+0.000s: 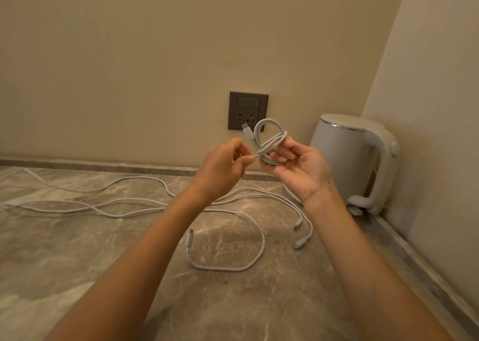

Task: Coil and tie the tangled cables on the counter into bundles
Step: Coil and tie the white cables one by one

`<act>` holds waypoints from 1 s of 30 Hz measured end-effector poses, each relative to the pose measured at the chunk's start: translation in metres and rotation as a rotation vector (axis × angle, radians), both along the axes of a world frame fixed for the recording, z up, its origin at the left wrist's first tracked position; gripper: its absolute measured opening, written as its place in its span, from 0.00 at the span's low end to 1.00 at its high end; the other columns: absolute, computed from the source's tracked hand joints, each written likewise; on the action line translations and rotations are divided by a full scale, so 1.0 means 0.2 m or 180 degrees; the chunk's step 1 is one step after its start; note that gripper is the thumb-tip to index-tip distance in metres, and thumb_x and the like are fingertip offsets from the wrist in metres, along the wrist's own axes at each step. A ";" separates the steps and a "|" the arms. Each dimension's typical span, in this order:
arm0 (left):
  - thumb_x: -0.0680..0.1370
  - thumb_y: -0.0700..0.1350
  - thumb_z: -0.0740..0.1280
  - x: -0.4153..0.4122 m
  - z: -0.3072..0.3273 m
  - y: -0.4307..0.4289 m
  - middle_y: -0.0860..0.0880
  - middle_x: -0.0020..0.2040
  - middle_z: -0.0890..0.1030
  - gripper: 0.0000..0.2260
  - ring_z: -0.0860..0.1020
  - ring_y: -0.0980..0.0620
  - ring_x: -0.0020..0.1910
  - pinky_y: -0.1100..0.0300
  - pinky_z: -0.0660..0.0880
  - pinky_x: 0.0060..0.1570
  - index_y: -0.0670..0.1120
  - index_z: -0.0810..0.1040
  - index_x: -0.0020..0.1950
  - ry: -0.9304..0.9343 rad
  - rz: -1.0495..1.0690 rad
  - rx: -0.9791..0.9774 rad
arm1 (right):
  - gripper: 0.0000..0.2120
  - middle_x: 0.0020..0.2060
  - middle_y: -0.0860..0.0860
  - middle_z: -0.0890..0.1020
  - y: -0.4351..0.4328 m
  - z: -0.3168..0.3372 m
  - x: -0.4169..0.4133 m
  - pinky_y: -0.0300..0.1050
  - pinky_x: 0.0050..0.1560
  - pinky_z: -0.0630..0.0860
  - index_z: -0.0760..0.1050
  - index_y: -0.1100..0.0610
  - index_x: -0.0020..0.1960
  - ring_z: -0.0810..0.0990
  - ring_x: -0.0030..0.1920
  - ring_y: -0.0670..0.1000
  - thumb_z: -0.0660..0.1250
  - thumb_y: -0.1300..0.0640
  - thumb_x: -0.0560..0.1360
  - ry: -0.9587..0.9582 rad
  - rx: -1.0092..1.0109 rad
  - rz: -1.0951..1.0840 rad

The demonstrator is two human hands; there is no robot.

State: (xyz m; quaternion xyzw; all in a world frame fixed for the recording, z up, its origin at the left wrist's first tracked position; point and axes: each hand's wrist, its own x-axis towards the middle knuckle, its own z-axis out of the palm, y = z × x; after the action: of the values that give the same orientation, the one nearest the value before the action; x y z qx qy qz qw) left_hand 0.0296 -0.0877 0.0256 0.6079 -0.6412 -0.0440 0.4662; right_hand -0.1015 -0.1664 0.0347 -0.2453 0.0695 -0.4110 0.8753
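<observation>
Gripping a small white cable coil (269, 139) in the curled fingers (285, 155) of the right hand (298, 170), raised above the desk (77, 263). Pinching its loose end between thumb and forefinger of the left hand (223, 169), at 9 o'clock of the coil. Behind, at 12 o'clock, a grey wall socket (248, 110); at 3 o'clock, a white kettle (344, 156). Below, from 6 to 9 o'clock, more white cables (261, 239) sprawled over the desk, crossing one another.

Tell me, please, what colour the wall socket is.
The square wall socket is dark grey; head view shows it best.
</observation>
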 end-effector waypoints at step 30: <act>0.77 0.40 0.65 0.07 0.07 0.04 0.43 0.45 0.83 0.08 0.78 0.50 0.41 0.55 0.76 0.47 0.38 0.82 0.49 -0.0991 0.0429 -0.0040 | 0.14 0.23 0.48 0.74 0.04 -0.09 0.09 0.34 0.33 0.68 0.72 0.61 0.36 0.69 0.22 0.41 0.57 0.65 0.80 0.2979 -0.1582 0.0027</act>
State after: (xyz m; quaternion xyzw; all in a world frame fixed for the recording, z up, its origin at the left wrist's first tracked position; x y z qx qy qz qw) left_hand 0.0429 -0.0799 0.0391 0.6461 -0.6637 0.0861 0.3670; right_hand -0.0826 -0.1586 0.0165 -0.6028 0.3522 -0.2581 0.6678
